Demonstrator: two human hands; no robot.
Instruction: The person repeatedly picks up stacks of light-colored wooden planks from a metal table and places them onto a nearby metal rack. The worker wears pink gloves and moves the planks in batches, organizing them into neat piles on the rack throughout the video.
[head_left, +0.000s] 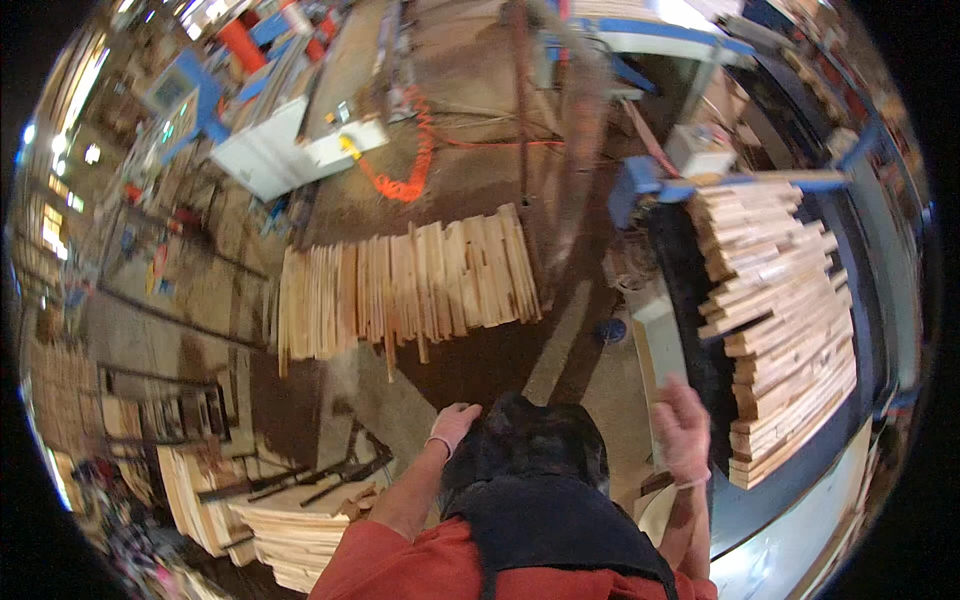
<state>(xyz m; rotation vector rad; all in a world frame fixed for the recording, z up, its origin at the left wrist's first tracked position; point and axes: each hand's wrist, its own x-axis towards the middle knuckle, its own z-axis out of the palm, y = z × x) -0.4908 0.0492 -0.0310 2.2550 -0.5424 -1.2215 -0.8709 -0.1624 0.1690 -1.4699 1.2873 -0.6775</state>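
My right hand [683, 432], in a pale glove, is raised beside the edge of the dark conveyor [688, 300]. Its fingers are stretched and slightly apart, somewhat blurred, with nothing in them. In a similar glove, my left hand [455, 424] hangs by the front of my black apron [545, 510]. Its back faces up, and its fingers are mostly hidden. To the right of my right hand, a long stack of light wooden boards [790, 340] lies on the conveyor. Ahead of me, a row of narrow wooden strips [410, 285] lies side by side with uneven ends.
An orange coiled air hose [420, 150] hangs from a white machine panel [265, 150] ahead left. More boards [290, 540] lie beside a dark metal frame [345, 470] at lower left. A blue-edged machine [640, 40] stands at the far right, and a post [522, 100] rises beyond the strips.
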